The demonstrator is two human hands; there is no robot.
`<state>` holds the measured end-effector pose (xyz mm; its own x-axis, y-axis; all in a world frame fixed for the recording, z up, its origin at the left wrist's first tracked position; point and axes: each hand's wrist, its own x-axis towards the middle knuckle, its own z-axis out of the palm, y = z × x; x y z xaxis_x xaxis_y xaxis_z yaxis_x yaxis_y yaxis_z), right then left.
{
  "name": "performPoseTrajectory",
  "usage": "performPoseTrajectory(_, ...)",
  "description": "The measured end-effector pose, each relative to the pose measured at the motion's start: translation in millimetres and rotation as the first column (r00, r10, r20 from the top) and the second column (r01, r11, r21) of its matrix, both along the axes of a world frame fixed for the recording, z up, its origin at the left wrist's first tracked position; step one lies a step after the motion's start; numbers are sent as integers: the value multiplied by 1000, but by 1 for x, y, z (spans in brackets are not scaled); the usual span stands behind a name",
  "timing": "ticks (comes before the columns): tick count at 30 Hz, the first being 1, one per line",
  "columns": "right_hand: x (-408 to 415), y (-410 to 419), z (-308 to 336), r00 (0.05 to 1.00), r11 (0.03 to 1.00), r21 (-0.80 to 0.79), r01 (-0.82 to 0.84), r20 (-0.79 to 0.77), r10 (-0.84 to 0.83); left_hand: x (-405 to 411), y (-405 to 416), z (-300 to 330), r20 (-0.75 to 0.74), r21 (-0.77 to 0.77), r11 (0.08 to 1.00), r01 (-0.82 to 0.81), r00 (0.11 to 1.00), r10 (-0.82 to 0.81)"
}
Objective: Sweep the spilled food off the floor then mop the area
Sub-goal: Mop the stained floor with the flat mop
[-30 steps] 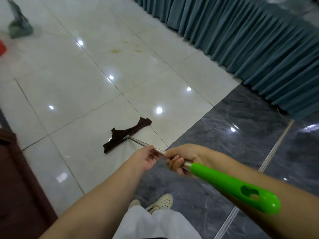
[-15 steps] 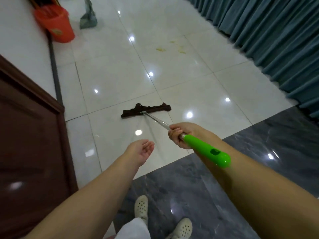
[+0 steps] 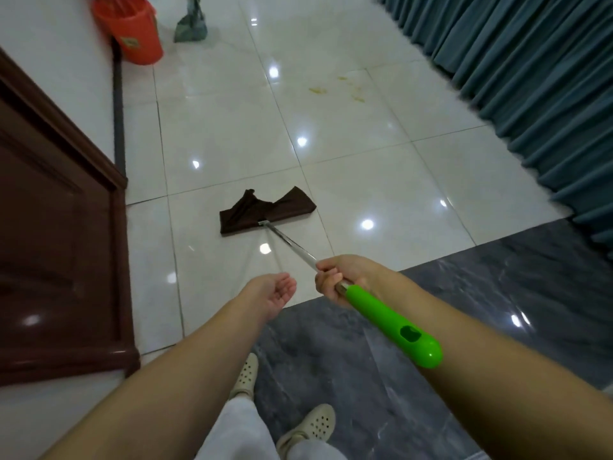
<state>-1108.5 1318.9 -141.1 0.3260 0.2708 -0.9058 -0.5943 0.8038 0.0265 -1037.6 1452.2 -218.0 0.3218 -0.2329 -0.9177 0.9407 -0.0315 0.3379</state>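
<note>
A flat mop with a brown cloth head (image 3: 267, 210) lies on the white floor tiles, its metal pole (image 3: 292, 244) running back to a green handle (image 3: 394, 327). My right hand (image 3: 345, 277) grips the pole just above the green handle. My left hand (image 3: 272, 293) hovers palm up beside the pole, fingers relaxed, holding nothing. Yellowish food stains (image 3: 338, 89) mark a tile further ahead, near the curtain.
An orange bucket (image 3: 132, 31) stands by the wall at the far left, with a grey-green broom head (image 3: 190, 28) next to it. A dark wooden door (image 3: 56, 247) fills the left side. Teal curtains (image 3: 530, 88) line the right. Dark grey tiles (image 3: 464, 310) lie underfoot.
My left hand let go of the pole and now hovers beside it. The view swung left, bringing the door and bucket in; the mop head lies flatter on the tile.
</note>
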Motion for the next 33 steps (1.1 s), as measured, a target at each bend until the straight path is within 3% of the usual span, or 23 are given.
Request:
performPoseTrajectory(7,-72,11,20,988,988,-41,-150,-31,148,-49,-22,-3,15,-85,996,25,1000,-24)
performPoseTrajectory(15,-125,12,45,977,959,-186,-213,-67,204,-104,-47,3,148,-25,969,246,960,-240)
performPoseTrajectory(22,-172,1,55,988,949,-285,-137,-101,112,-149,-77,7,138,-54,947,317,942,-307)
performPoseTrajectory(26,-195,-8,63,995,966,-258,-36,-99,11,-169,-94,3,97,-78,934,348,935,-340)
performPoseTrajectory(33,-219,-34,77,994,971,-240,25,-96,-50,-192,-120,-2,-32,-247,924,293,950,-310)
